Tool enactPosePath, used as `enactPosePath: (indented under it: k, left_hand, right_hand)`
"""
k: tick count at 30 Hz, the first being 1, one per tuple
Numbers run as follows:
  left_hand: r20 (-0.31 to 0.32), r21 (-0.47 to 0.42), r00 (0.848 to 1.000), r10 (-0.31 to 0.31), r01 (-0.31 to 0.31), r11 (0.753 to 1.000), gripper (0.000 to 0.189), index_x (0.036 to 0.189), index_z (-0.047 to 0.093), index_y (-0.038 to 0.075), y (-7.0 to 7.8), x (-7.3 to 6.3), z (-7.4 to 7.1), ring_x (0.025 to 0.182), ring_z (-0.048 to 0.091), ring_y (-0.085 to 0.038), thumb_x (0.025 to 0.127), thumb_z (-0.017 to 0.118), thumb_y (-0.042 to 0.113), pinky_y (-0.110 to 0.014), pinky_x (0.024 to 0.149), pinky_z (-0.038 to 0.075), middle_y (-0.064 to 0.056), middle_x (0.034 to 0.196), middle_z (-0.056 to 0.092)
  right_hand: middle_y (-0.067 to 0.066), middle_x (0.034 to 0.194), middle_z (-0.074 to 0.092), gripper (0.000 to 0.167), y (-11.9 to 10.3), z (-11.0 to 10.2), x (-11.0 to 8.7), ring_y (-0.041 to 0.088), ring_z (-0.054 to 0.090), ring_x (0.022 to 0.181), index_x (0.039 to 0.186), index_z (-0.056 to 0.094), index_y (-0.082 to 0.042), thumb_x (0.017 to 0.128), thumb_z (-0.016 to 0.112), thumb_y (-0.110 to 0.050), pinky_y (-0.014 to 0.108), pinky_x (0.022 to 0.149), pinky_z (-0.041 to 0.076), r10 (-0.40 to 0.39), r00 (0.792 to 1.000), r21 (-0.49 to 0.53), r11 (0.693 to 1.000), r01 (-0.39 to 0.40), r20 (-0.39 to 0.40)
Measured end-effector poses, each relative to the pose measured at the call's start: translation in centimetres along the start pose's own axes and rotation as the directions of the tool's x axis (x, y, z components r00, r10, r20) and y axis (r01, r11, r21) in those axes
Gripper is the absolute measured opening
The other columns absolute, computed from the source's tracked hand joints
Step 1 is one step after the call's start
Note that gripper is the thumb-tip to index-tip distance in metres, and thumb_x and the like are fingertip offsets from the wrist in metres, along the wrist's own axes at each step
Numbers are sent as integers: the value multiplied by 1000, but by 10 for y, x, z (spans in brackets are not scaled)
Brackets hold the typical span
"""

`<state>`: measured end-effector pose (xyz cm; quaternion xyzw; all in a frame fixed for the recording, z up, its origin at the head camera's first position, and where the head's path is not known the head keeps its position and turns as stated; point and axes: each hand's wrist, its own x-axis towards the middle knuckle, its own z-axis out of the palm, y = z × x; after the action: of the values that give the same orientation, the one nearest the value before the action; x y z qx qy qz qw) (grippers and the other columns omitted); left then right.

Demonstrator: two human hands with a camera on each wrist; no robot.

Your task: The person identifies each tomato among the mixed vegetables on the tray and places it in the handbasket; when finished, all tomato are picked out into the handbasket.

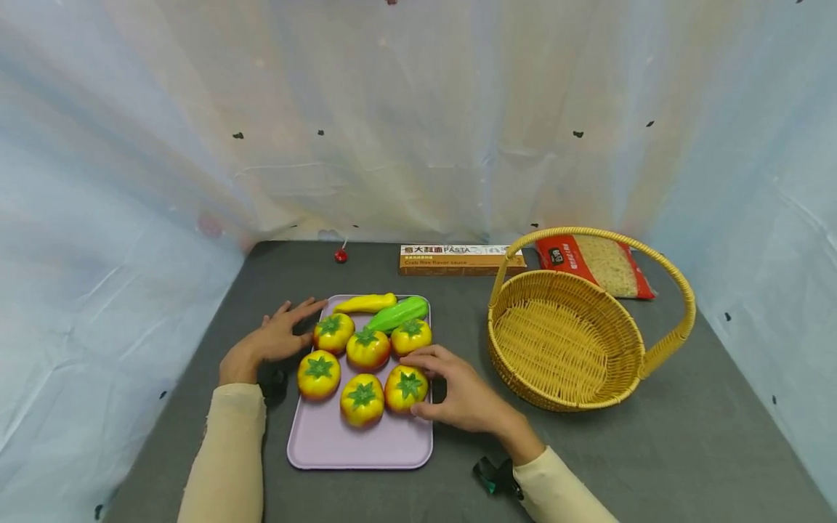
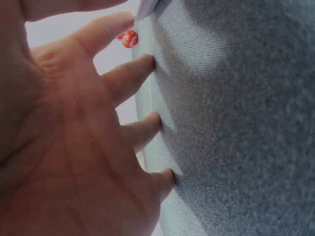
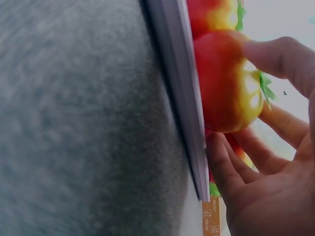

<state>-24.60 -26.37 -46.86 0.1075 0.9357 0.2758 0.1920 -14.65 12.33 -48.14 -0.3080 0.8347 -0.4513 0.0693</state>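
Observation:
A lilac tray (image 1: 356,447) carries several yellow-red toy tomatoes with green star-shaped tops, plus a yellow chili pepper (image 1: 366,303) and a green ridged vegetable (image 1: 397,314) at its far end. My right hand (image 1: 461,388) has thumb and fingers around the tomato (image 1: 405,387) at the tray's right edge. In the right wrist view, the thumb presses this tomato (image 3: 226,83) from one side and the fingers lie along the other. At the tray's left edge, my left hand (image 1: 280,338) spreads its fingers; in the left wrist view the fingertips (image 2: 153,120) meet the grey tabletop.
A yellow wicker basket (image 1: 628,378) with a tall handle stands right of the tray. Behind it lie a red pasta bag (image 1: 608,265) and a long pasta box (image 1: 458,267). A small red item (image 1: 341,256) sits at the back left. Pale curtains enclose the dark table.

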Motion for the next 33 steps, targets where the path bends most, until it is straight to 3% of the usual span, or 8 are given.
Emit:
enactPosePath:
  k: [3,7,13,20,25,29,33]
  left_hand:
    - [0,-10,1000,-3,3,1000,75,174,34,25,1,-2,-3,165,-4,-62,104,63,28,-87,122,-8,-24,182,15]
    - [1,-4,1000,-2,2,1000,76,174,34,26,3,-1,-6,165,-4,-62,104,64,30,-87,122,-8,-24,183,15]
    - [1,12,1000,-7,7,1000,74,174,33,25,4,-2,-8,165,-3,-62,106,63,29,-87,122,-7,-23,183,15]
    - [8,-1,1000,-14,14,1000,76,174,32,24,-1,-6,-5,164,-5,-62,105,63,28,-88,121,-8,-24,183,13]
    - [1,-3,1000,-17,17,1000,76,175,32,25,-1,-4,-3,165,-6,-61,105,63,28,-87,122,-9,-23,183,13]
    - [1,-10,1000,-24,24,1000,77,174,32,25,3,-2,-3,165,-5,-60,104,63,26,-87,122,-9,-23,183,14]
    - [7,-15,999,-31,31,999,78,174,32,25,5,-1,-3,165,-5,-61,103,64,25,-87,122,-9,-23,183,14]
  right_hand:
    - [-2,152,63,67,-3,0,0,11,63,122,148,68,-20,85,90,-16,41,106,58,-11,1000,-17,1000,11,-1]
    - [-6,146,64,67,-6,-2,0,10,63,115,149,68,-19,86,92,-20,43,104,58,3,1000,-36,999,-3,8]
    - [-8,146,61,66,-8,-7,0,11,62,127,151,67,-19,89,89,-21,43,111,55,9,998,-43,999,-6,69]
    - [-12,140,70,62,-4,-7,0,8,66,120,146,69,-20,89,92,-28,41,108,58,-15,996,-32,999,18,89]
    - [-15,141,69,62,-5,-5,-1,5,65,125,147,67,-22,90,92,-30,36,113,55,-35,993,-3,999,35,110]
    - [-11,144,67,61,-12,-15,-5,10,65,131,146,69,-21,90,92,-28,38,114,56,-56,995,61,997,51,82]
    - [-4,146,66,59,-25,-39,-14,17,67,132,145,69,-22,90,92,-22,38,110,60,-52,999,126,991,52,-5]
